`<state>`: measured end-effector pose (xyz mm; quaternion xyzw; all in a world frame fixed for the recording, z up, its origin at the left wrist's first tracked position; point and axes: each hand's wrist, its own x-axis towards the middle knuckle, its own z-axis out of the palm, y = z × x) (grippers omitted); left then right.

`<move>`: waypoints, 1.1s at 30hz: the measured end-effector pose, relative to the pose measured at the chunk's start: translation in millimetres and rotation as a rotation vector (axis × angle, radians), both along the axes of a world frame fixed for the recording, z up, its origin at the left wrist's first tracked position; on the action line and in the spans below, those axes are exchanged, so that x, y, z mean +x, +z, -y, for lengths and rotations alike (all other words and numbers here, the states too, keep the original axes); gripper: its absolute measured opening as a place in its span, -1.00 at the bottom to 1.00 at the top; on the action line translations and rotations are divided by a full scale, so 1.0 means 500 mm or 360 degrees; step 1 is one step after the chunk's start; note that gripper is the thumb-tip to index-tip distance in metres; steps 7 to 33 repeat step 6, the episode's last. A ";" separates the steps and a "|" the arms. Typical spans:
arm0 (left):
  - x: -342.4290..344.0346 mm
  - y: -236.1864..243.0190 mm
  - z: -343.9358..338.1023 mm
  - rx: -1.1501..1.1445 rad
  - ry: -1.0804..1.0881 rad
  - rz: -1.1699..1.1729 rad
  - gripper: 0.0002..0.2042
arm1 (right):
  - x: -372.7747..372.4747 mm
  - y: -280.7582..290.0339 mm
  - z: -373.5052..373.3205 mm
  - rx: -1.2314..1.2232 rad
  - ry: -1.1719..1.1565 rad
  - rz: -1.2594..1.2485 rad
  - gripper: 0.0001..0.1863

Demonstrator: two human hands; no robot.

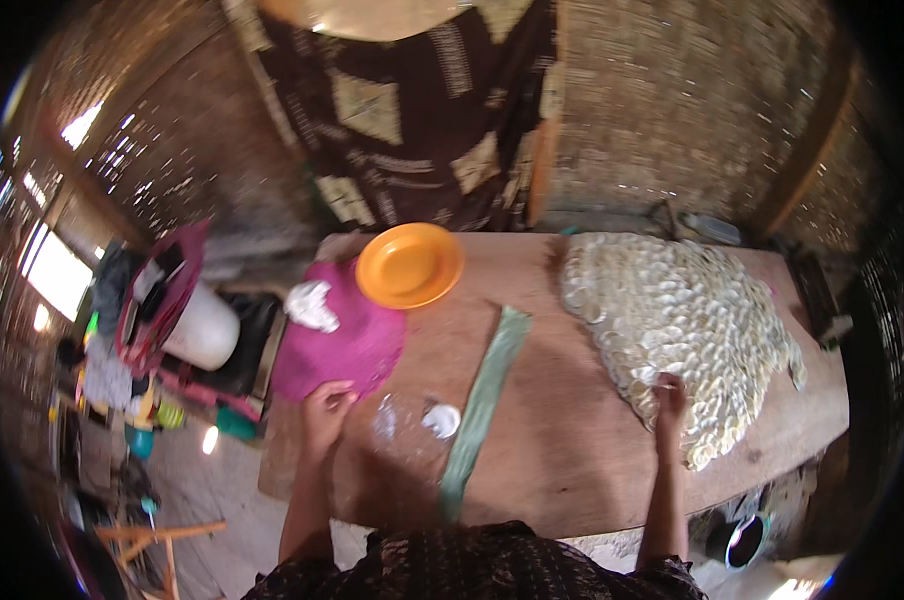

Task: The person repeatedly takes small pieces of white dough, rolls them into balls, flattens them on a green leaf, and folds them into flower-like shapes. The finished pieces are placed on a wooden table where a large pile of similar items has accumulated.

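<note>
Standing by the wooden tabletop [562, 440]: the person leans over its near edge, both arms out. Right hand [668, 392] rests fingers-down, held together, on the near rim of a big spread of pale thin discs [687, 320], overlapped like scales across the right side of the board; it looks to be pressing or setting 1 disc in place, though I cannot tell whether it pinches anything. Left hand [327, 400] lies with its fingers curled on the near edge of a magenta round mat [347, 340], just left of a clear plastic sheet [397, 420] carrying a small white lump [440, 420]. Step in hand, by my reading: laying discs out in rows. The next move would call for another flattened piece brought across from the left. A long green leaf strip [484, 400] runs near-to-far between the hands. Containers: an orange plate [409, 264], empty, at the mat's far-right edge; a white dough lump [310, 304] sits on the mat itself, not in the plate.
</note>
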<state>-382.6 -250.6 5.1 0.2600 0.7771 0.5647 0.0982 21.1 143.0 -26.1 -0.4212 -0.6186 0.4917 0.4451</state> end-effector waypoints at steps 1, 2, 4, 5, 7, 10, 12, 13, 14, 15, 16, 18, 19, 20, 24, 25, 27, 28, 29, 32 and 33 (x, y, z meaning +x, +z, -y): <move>0.016 -0.010 0.009 0.0060 -0.0011 0.0040 -0.79 | -0.077 0.001 0.071 0.0029 0.0295 0.0038 -0.84; 0.033 -0.012 0.032 0.0042 -0.0020 0.0093 -0.80 | -0.127 0.014 0.133 0.0187 0.0555 0.0387 -0.84; 0.049 -0.017 0.080 0.0070 -0.0055 0.0175 -0.82 | -0.257 0.034 0.251 0.0398 0.0999 0.0332 -0.80; 0.057 -0.016 0.111 0.0044 0.0002 0.0218 -0.80 | -0.299 0.054 0.301 0.0581 0.1160 0.0390 -0.80; 0.067 -0.013 0.151 0.0039 0.0067 0.0292 -0.78 | -0.336 0.075 0.349 0.0749 0.1091 0.0627 -0.77; 0.067 -0.013 0.151 0.0039 0.0067 0.0292 -0.78 | -0.336 0.075 0.349 0.0749 0.1091 0.0627 -0.77; 0.067 -0.013 0.151 0.0039 0.0067 0.0292 -0.78 | -0.336 0.075 0.349 0.0749 0.1091 0.0627 -0.77; 0.067 -0.013 0.151 0.0039 0.0067 0.0292 -0.78 | -0.336 0.075 0.349 0.0749 0.1091 0.0627 -0.77; 0.067 -0.013 0.151 0.0039 0.0067 0.0292 -0.78 | -0.336 0.075 0.349 0.0749 0.1091 0.0627 -0.77; 0.067 -0.013 0.151 0.0039 0.0067 0.0292 -0.78 | -0.336 0.075 0.349 0.0749 0.1091 0.0627 -0.77; 0.067 -0.013 0.151 0.0039 0.0067 0.0292 -0.78 | -0.336 0.075 0.349 0.0749 0.1091 0.0627 -0.77; 0.067 -0.013 0.151 0.0039 0.0067 0.0292 -0.78 | -0.336 0.075 0.349 0.0749 0.1091 0.0627 -0.77; 0.067 -0.013 0.151 0.0039 0.0067 0.0292 -0.78 | -0.336 0.075 0.349 0.0749 0.1091 0.0627 -0.77; 0.067 -0.013 0.151 0.0039 0.0067 0.0292 -0.78 | -0.336 0.075 0.349 0.0749 0.1091 0.0627 -0.77; 0.067 -0.013 0.151 0.0039 0.0067 0.0292 -0.78 | -0.336 0.075 0.349 0.0749 0.1091 0.0627 -0.77; 0.067 -0.013 0.151 0.0039 0.0067 0.0292 -0.78 | -0.336 0.075 0.349 0.0749 0.1091 0.0627 -0.77; 0.067 -0.013 0.151 0.0039 0.0067 0.0292 -0.78 | -0.336 0.075 0.349 0.0749 0.1091 0.0627 -0.77; 0.067 -0.013 0.151 0.0039 0.0067 0.0292 -0.78 | -0.336 0.075 0.349 0.0749 0.1091 0.0627 -0.77; 0.067 -0.013 0.151 0.0039 0.0067 0.0292 -0.78 | -0.336 0.075 0.349 0.0749 0.1091 0.0627 -0.77; 0.067 -0.013 0.151 0.0039 0.0067 0.0292 -0.78 | -0.336 0.075 0.349 0.0749 0.1091 0.0627 -0.77; 0.067 -0.013 0.151 0.0039 0.0067 0.0292 -0.78 | -0.336 0.075 0.349 0.0749 0.1091 0.0627 -0.77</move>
